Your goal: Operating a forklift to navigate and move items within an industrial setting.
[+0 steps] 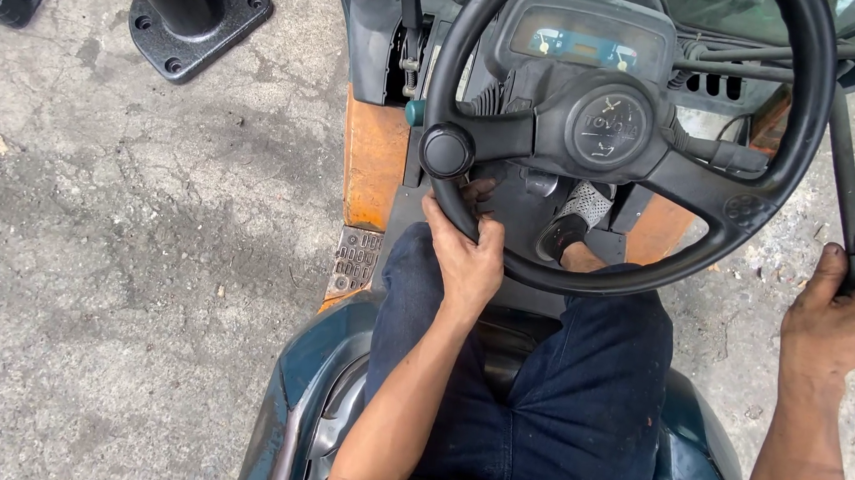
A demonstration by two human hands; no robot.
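Left hand [466,258] closes its grip on black steering wheel [751,207]; right hand [844,314] clasps dark bar [844,169].

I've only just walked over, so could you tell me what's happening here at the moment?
A person sits in the seat of a vehicle, seen from above. Their left hand grips the lower left rim of the black steering wheel, just below its spinner knob. Their right hand holds a dark bar at the vehicle's right side. One shoe shows through the wheel. The vehicle stands on stained concrete ground, with a black cast part lying nearby.
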